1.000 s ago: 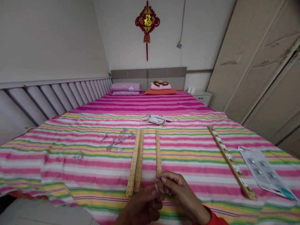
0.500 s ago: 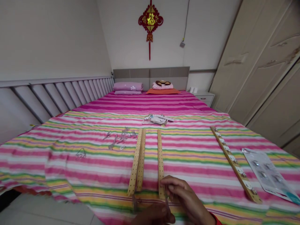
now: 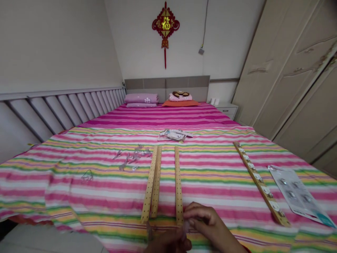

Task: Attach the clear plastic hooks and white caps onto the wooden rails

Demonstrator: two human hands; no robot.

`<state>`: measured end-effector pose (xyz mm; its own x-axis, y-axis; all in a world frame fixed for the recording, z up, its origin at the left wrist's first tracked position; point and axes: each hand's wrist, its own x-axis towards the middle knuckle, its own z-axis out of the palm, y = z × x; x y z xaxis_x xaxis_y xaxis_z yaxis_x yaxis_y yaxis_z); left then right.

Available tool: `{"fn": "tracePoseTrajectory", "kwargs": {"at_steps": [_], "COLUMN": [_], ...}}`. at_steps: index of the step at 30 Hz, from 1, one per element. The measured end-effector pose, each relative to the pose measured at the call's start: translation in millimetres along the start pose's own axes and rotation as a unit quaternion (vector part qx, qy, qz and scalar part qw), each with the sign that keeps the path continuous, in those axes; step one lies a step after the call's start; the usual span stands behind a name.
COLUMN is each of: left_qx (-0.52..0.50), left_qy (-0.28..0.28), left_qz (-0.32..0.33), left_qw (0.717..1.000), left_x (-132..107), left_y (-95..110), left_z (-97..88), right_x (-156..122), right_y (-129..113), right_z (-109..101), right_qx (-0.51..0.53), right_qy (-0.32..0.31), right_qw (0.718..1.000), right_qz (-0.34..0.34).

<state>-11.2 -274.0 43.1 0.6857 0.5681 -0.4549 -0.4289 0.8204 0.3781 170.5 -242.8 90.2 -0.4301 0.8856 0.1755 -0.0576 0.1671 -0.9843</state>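
Three perforated wooden strips lie lengthwise on the striped bedspread [image 3: 79,189]: a touching pair [image 3: 153,182] and a single strip [image 3: 178,182] to their right. My right hand [image 3: 207,223] is closed in a pinch at the near end of the single strip, gripping a small clear piece I cannot make out. My left hand [image 3: 168,243] sits low at the frame's bottom edge, fingers curled close to the right hand; what it holds is blurred and mostly cut off.
Small clear plastic pieces [image 3: 133,156] are scattered left of the strips. A fourth strip [image 3: 260,184] fitted with round silver parts lies at right, beside a blister sheet [image 3: 297,193]. Opened packets [image 3: 175,134] lie further up the bed. A wardrobe [image 3: 295,77] stands right.
Both hands have dropped toward the bottom edge, off the near end of the single strip. The left hand is now largely out of frame.
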Motion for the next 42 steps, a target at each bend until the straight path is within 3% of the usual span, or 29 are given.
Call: {"fn": "tracePoseTrajectory", "kwargs": {"at_steps": [7,11,15,19,22,27,31,37,42], "left_qx": [0.005,0.096,0.224,0.31,0.357,0.397,0.422,0.423,0.401], "left_qy": [0.033,0.13,0.25,0.27,0.275,0.312,0.315,0.329,0.329], "left_qz": [-0.01,0.076,0.195,0.318,0.374,0.366,0.36,0.36,0.334], "left_qw": [0.999,0.984,0.921,0.854,0.811,0.782,0.77,0.764,0.787], "left_x": [6,5,-1,1,8,18,21,23,26], "left_y": [7,13,26,41,43,31,23,19,17], "left_z": [10.3,11.7,13.4,18.2,16.6,-0.4,-10.7,-12.8,-14.3], "right_x": [0,-1,-1,0,0,-5,-9,-6,-6], "right_y": [3,16,26,30,38,58,70,80,79], "right_z": [6,7,8,13,19,36,48,46,46], "right_qx": [0.036,0.101,0.138,0.145,0.161,0.23,0.245,0.236,0.213], "right_qy": [0.086,0.161,0.197,0.213,0.251,0.311,0.338,0.316,0.321], "right_qw": [0.993,0.972,0.957,0.952,0.941,0.899,0.884,0.895,0.905], "right_qz": [0.073,0.136,0.165,0.165,0.159,0.207,0.21,0.205,0.182]}}
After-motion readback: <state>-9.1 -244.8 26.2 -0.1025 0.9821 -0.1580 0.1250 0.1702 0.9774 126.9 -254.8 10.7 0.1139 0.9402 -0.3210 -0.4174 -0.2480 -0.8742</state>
